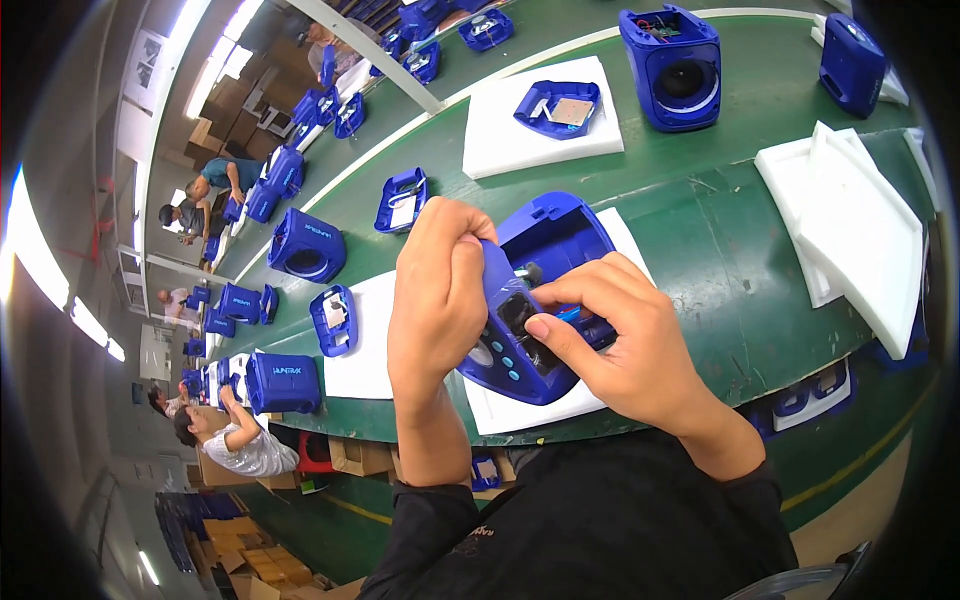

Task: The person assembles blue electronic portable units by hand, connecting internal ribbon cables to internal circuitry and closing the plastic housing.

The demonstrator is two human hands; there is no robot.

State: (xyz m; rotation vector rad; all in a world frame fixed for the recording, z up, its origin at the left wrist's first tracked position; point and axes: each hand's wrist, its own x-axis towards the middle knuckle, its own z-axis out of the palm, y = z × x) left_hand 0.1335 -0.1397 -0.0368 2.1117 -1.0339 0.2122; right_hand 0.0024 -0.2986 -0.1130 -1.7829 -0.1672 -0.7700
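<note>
Close in front of me is a blue plastic speaker panel [541, 384], tilted, with a dark glossy window [522, 328] and several light-blue buttons. My left hand [437, 295] is closed round its upper left edge, the fingertips hidden behind it. My right hand [628, 335] pinches the panel at the window's right side, thumb on the dark face. Behind the panel lies an open blue speaker housing [568, 235], its hollow inside facing me; the panel covers part of it. A small dark part and a bit of blue wire show between them. White foam [500, 411] lies beneath.
Another foam pad [540, 135] carries a blue shell [556, 108]. A speaker cabinet [672, 70] stands at the far side, foam pieces [850, 215] lie at right. More blue cabinets [283, 382] line the green bench [715, 270] leftward, where co-workers sit.
</note>
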